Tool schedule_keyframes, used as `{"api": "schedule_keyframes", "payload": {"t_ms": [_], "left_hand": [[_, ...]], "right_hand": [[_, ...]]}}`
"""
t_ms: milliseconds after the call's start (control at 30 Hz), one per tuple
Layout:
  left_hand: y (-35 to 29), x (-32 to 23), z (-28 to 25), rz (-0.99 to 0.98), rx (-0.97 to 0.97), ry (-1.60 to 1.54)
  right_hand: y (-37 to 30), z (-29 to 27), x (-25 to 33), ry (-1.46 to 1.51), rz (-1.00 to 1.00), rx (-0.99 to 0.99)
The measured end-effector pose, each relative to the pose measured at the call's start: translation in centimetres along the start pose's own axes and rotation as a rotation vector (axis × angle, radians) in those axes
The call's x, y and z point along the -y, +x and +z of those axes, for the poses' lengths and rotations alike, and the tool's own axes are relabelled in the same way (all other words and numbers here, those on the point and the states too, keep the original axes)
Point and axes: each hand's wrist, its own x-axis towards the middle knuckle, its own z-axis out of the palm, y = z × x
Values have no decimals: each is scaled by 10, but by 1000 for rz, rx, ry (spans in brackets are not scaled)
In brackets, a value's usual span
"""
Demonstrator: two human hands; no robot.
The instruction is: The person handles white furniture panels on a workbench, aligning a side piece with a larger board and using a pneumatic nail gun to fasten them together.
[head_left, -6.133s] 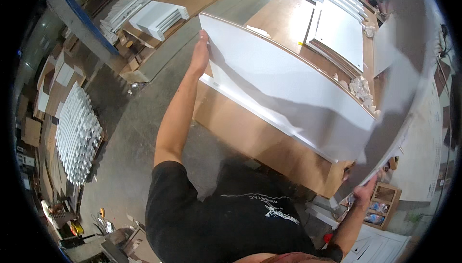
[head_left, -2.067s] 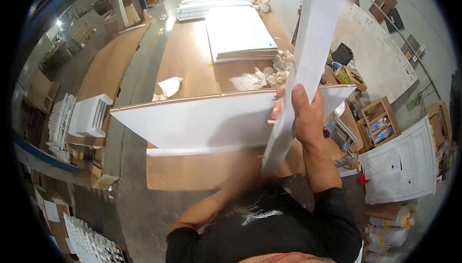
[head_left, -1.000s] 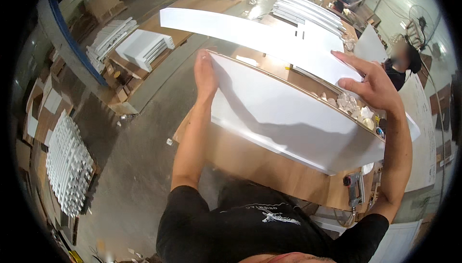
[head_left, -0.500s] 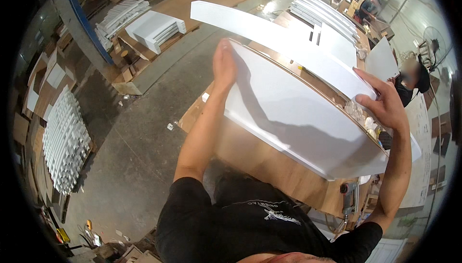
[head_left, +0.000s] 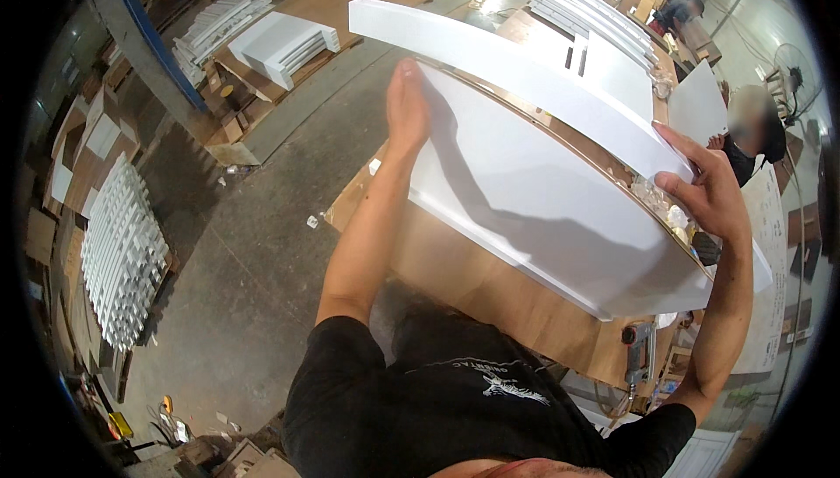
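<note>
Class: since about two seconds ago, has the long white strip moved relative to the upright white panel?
Yes: against the white panel, the white strip has swung leftward, from crossing the panel to running roughly along its top edge.

Watching from afar, I see small white lettering (head_left: 496, 366) beside a white animal-like emblem (head_left: 518, 392) on the chest of the wearer's black T-shirt (head_left: 420, 412); faint marks on a tall pale sheet (head_left: 764, 259) at right are too small for me to read.
</note>
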Motion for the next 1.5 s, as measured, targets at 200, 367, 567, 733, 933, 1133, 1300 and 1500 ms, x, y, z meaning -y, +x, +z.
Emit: {"api": "schedule_keyframes", "payload": {"t_ms": [200, 367, 567, 733, 933, 1133, 1300, 1500], "left_hand": [[-3, -2, 1, -15, 5, -68], [-2, 4, 1, -10, 6, -31], [0, 5, 2, -34, 6, -64], [-1, -1, -5, -73, 32, -71], [0, 11, -10, -71, 63, -30], [-6, -5, -8, -138, 83, 74], [-4, 1, -3, -172, 104, -67], [1, 11, 0, -224, 100, -199]], "right_hand": [[-3, 5, -3, -15, -45, -33], [-6, 8, -7, -42, -98, -51], [-6, 7, 1, -100, -54, -31], [-3, 13, 5, -75, -15, -22], [-8, 25, -2, -64, -19, -14], [-15, 26, -18, -162, -55, -52], [-17, 19, -6, -229, 85, 2], [-25, 26, -21, -225, -11, -82]]}}
